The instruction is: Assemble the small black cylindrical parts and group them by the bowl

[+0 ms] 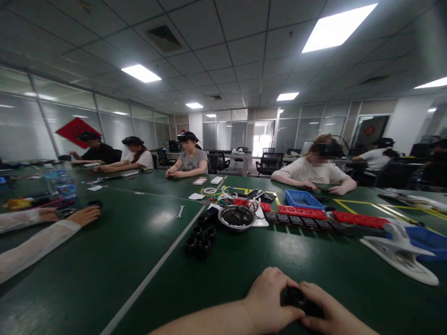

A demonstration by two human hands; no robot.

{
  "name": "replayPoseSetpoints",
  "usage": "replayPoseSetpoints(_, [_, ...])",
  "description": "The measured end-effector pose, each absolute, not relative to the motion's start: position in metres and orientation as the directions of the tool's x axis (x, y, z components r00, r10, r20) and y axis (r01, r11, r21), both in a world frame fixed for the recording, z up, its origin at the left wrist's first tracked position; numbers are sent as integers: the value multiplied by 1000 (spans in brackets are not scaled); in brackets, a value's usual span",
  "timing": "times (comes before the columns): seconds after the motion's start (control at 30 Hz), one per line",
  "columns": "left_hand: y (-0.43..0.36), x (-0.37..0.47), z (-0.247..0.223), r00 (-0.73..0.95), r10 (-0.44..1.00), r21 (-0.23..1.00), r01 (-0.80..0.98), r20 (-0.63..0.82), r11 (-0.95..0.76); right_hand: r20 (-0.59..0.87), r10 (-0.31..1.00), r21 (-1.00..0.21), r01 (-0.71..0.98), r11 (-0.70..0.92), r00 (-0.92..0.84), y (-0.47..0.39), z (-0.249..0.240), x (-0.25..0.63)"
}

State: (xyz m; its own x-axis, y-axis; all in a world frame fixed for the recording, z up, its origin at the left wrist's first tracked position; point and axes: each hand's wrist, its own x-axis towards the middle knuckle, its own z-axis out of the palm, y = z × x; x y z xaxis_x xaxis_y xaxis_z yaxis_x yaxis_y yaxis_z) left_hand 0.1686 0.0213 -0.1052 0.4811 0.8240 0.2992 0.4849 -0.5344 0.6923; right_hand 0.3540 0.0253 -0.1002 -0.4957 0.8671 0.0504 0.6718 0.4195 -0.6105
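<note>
Low in the head view, at the near edge of the table, my left hand (268, 295) is closed around a dark black object with a rounded end (294, 296). My right hand (323, 304) grips the same object from the other side, its fingertips close to my left thumb. Most of the object is covered by my fingers, so its kind cannot be made out. Farther off, to the left of my hands, several black round hollow pieces (200, 243) stand grouped on the green table (237, 274).
A metal bowl (236, 228) with dark contents stands beyond the black pieces. Red and black power strips (300, 215) run rightward past a blue tray (303, 200). A white clamp-like stand (400, 253) lies at right. A wrench (180, 212) and a co-worker's hands (85, 214) are at left.
</note>
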Motion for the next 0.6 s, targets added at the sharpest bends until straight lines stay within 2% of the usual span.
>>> replayPoseSetpoints(0.1, [22,169,-106,505,822,698,488,264,-524,-15,845,-623,666,410,-534,27,-101,354])
replayPoseSetpoints(0.3, [21,174,-110,406,890,739,531,208,-415,135,916,-466,792,395,-377,26,-128,344])
replayPoseSetpoints(0.43, [19,176,-110,347,912,749,539,220,-386,172,925,-385,841,379,-338,20,-128,340])
replayPoseSetpoints(0.5, [19,175,-108,393,887,729,529,244,-435,172,907,-409,810,421,-384,19,-122,340])
replayPoseSetpoints(0.6, [19,170,-105,497,826,695,496,264,-521,123,875,-538,710,455,-468,21,-111,348])
